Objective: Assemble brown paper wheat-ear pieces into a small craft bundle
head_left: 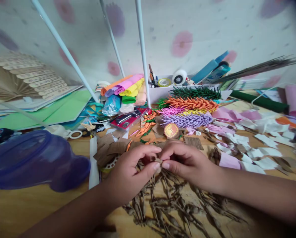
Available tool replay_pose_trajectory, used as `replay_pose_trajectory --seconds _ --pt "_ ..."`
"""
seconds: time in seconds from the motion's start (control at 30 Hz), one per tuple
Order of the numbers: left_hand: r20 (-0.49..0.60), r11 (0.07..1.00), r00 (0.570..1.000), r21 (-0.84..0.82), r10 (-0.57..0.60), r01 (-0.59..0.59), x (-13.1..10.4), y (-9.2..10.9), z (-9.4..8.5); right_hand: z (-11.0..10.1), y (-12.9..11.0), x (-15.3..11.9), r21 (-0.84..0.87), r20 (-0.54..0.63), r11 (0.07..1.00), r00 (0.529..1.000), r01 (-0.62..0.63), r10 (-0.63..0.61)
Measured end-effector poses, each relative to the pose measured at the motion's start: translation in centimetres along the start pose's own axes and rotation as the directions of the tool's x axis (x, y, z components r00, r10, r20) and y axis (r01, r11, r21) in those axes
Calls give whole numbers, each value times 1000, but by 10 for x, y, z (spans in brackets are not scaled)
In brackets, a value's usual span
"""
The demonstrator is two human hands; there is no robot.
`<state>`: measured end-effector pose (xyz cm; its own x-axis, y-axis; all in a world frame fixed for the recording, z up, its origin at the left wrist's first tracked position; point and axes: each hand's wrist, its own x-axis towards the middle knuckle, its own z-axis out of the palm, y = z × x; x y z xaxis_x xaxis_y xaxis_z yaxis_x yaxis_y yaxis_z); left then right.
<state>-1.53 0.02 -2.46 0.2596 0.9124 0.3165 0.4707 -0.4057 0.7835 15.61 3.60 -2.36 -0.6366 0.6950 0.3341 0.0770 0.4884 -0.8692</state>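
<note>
Between the fingertips of both hands is a small rolled piece of brown paper (156, 160). My left hand (135, 168) pinches it from the left with thumb and fingers. From the right, my right hand (185, 162) holds its other side with thumb and forefinger. Below the hands, many twisted brown paper pieces (168, 208) lie spread on the wooden table (73, 215). Flat brown paper scraps (113, 147) sit just beyond my left hand, and a round red and gold tag (171, 131) lies beyond the fingertips.
A purple translucent container (38, 158) stands at the left. Braided paper stalks in several colours (187, 119) lie behind the hands, near crepe paper rolls (128, 86). White and pink paper scraps (264, 153) cover the right side. White poles (141, 49) rise at the back.
</note>
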Motion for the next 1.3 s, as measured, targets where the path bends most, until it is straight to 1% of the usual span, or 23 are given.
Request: replay_pose_trajectory --seconds 0.1,0.2,0.37,0.5,0.6,0.73,0.83,0.93,1.03,1.1,1.2,1.3 --pt "9 1000 1000 -8 -8 8 1 3 -2 0 -3 -2 -9 3 999 999 49 -49" --pt "52 999 998 14 -41 40 2 5 -4 -1 -6 -3 -17 14 997 997 70 -70" --pt "147 988 985 140 -88 68 4 6 -7 0 -6 -2 -16 31 999 999 34 -34" --pt "214 984 970 157 -114 81 3 5 -7 1 -4 -2 39 67 998 997 -43 41" --pt "230 985 964 135 -136 106 2 6 -6 -1 -3 -2 28 91 997 993 -76 73" --pt "227 984 959 80 -173 158 1 7 -4 -3 -4 -1 -103 76 995 997 -6 14" --pt "230 973 946 16 -227 229 2 8 -2 -3 -6 1 -204 48 978 999 34 -25" --pt "243 947 926 -74 -288 314 3 9 1 -3 -7 1 -264 20 964 1000 26 -21" --pt "262 920 915 -165 -307 356 4 11 3 -3 -6 1 -276 34 961 999 18 -9" --pt "267 912 914 -194 -306 363 4 12 3 -3 -4 0 -275 57 961 998 2 14" --pt "263 913 913 -186 -311 364 5 11 2 -3 0 -1 -248 81 968 995 -44 66" --pt "266 912 907 -164 -326 376 6 11 1 -2 2 -2 -179 83 981 992 -76 91"
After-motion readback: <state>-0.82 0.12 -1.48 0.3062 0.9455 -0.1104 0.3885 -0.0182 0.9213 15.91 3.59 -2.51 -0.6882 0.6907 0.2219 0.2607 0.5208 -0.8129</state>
